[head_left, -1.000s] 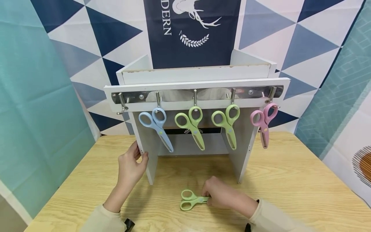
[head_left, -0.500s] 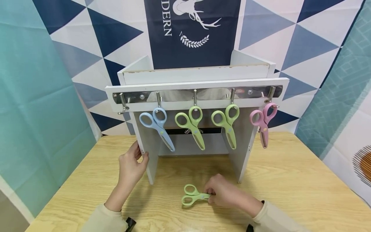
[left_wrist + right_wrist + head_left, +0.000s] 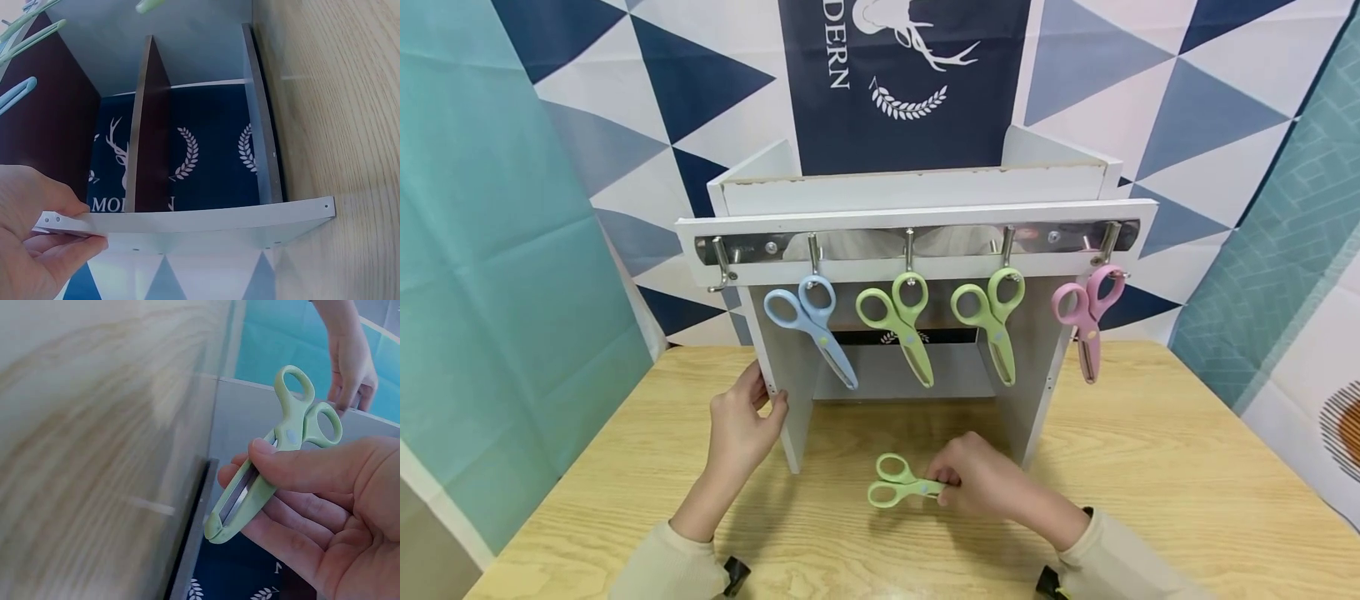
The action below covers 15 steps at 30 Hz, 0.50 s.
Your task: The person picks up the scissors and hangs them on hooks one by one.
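Observation:
My right hand pinches a pair of green scissors by the blades, thumb on top, handles pointing left, just above the wooden table. In the right wrist view the green scissors lie between thumb and fingers. My left hand grips the front edge of the white rack's left side panel; the left wrist view shows the fingers curled round that panel edge. A hook rail carries blue scissors, two green scissors and pink scissors. The leftmost hook is bare.
The white rack stands at the back middle of the table, against a patterned cloth backdrop. Teal cloth hangs on the left and right. Bare tabletop lies on both sides of the rack and in front.
My right hand has lifted the green scissors off the table and carried them a little toward the rack. The left hand has kept its grip on the side panel.

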### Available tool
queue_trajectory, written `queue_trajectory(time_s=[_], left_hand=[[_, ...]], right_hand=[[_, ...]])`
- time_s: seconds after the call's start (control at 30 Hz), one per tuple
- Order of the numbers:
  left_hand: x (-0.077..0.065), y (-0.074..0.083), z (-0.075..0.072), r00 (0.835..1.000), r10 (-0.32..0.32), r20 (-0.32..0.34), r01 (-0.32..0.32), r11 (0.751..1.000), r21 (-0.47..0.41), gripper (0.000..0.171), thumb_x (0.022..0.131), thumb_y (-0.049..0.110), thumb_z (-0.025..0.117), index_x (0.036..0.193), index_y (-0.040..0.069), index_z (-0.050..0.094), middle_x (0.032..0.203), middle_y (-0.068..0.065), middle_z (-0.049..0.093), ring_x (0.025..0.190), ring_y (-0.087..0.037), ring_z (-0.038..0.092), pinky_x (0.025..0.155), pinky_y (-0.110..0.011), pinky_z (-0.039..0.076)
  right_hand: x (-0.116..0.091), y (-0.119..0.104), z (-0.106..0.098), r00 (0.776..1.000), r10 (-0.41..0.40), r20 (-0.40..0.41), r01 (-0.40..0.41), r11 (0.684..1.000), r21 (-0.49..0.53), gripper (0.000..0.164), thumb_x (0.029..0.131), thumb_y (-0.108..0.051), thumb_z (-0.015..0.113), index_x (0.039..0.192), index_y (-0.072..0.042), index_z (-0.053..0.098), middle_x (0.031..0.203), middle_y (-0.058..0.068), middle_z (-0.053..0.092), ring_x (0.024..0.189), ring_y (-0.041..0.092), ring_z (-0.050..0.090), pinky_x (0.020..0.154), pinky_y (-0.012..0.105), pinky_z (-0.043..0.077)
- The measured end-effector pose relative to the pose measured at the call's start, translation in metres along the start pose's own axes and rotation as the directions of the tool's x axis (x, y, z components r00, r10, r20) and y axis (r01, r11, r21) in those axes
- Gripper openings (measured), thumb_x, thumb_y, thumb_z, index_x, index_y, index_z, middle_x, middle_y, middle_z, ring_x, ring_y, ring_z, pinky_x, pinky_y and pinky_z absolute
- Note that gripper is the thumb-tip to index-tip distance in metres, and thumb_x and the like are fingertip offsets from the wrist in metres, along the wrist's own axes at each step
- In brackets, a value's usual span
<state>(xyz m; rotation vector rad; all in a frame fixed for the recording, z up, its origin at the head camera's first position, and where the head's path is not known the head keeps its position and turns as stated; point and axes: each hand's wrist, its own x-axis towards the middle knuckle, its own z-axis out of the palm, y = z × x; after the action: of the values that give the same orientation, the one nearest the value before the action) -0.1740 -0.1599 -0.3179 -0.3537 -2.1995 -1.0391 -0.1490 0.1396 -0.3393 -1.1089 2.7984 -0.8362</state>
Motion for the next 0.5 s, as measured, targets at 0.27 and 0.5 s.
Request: queue_trajectory(time_s=[0.27,0.5], left_hand=[[0.002,0.0014,0.0024,1.0,0.003,0.014,-0.003,1.0,-0.005,0.042,0.079,-0.009,0.061,0.121,-0.011,0.057,0.109,-0.031,0.068,0.094,-0.041,0.07,0.076,-0.044,0.06],[0.001,0.0008,0.0021,1.0,-0.003,-0.004,0.003,1.0,0.004,0.043,0.077,-0.007,0.064,0.119,-0.011,0.058,0.108,-0.029,0.068,0.092,-0.039,0.071,0.075,-0.044,0.06]], right_hand=[[0.0024,-0.0032,-0.0053,1.0,-0.007,-0.03,0.007,1.0,-0.027,0.016,0.069,0.005,0.077,0.073,-0.01,0.073,0.064,-0.008,0.067,0.058,-0.008,0.049,0.052,0.011,0.046],[0.007,-0.0098,-0.0092,0.999,-0.036,-0.029,0.035,0.999,-0.036,0.015,0.07,0.003,0.078,0.074,-0.011,0.073,0.064,-0.008,0.066,0.06,-0.008,0.048,0.053,0.01,0.044]])
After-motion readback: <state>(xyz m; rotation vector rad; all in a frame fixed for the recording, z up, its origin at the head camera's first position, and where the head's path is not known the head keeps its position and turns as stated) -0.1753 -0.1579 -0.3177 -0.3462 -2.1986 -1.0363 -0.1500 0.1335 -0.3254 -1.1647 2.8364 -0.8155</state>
